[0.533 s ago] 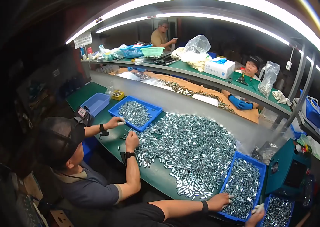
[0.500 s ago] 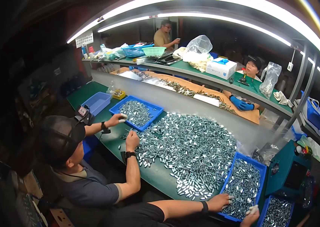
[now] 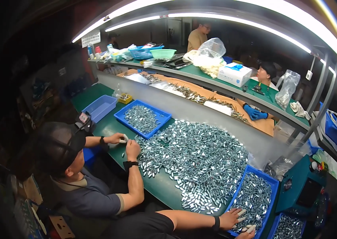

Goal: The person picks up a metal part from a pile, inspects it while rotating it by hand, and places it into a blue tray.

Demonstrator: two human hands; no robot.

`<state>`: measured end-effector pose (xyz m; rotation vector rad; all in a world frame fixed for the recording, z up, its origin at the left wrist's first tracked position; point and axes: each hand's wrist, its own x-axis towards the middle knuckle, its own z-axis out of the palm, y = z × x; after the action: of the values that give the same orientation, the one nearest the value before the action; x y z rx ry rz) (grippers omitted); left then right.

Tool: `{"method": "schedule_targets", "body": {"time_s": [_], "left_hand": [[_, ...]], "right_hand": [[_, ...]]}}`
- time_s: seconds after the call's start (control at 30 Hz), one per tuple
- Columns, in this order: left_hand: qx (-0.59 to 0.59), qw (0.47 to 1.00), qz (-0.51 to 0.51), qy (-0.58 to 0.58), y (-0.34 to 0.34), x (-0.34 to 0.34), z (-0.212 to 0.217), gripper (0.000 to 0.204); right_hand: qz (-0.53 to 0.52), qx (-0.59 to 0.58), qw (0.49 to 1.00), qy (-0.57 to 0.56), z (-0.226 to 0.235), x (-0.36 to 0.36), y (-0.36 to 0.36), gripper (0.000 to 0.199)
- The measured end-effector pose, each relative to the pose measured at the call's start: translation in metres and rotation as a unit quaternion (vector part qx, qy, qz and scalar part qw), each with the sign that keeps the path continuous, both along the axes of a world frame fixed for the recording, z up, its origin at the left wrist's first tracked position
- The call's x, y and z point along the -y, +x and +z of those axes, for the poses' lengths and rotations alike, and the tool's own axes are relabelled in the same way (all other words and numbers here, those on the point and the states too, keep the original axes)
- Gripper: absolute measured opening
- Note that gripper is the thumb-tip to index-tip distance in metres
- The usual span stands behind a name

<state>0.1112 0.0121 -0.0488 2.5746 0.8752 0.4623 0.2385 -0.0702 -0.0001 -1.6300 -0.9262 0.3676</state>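
Note:
My left hand (image 3: 231,218), with white finger covers and a black wristband, lies over the near-left edge of a blue tray (image 3: 273,181). Its fingers are stretched out on the small shiny elongated metal parts (image 3: 255,195) inside. Close beside it, at the tray's near end, my right hand (image 3: 248,232) is partly cut off by the lower picture edge. Its covered fingers are bent together; anything between them is too small to make out. Left of the tray spreads a large heap of the same metal parts (image 3: 204,163) on the green table (image 3: 164,191).
A co-worker (image 3: 85,171) sits at my left, both hands together near the heap. Behind the heap stands another blue tray (image 3: 164,118) of parts. A green machine (image 3: 294,191) and a further parts tray (image 3: 287,229) are at right. A loaded shelf (image 3: 176,71) runs across the back.
My right hand has moved left, closer to my left hand, whose fingers are now more spread. The co-worker's left hand has drawn back from the far tray to the other hand.

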Motion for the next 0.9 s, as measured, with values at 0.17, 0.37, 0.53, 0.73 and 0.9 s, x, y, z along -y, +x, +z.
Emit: {"method": "schedule_targets", "body": {"time_s": [0.17,0.37,0.53,0.73,0.9], "left_hand": [[-0.032,0.999,-0.037,0.003,0.017,-0.009,0.007,0.071],[-0.036,0.995,-0.068,0.069,0.044,-0.051,0.023,0.059],[0.044,0.995,-0.010,0.092,0.019,-0.041,0.052,0.055],[0.089,0.995,-0.037,0.027,-0.004,-0.001,0.050,0.054],[0.098,0.993,-0.057,0.043,-0.005,0.010,0.050,0.051]], "right_hand": [[0.017,-0.117,0.992,0.046,-0.028,-0.014,0.015,0.038],[0.016,-0.238,0.968,0.075,-0.024,-0.018,0.021,0.042],[0.022,-0.204,0.977,0.066,0.015,-0.023,0.058,0.043],[-0.141,-0.069,0.975,0.158,0.132,-0.017,0.223,0.046],[-0.233,0.061,0.953,0.183,0.243,-0.024,0.344,0.047]]}}
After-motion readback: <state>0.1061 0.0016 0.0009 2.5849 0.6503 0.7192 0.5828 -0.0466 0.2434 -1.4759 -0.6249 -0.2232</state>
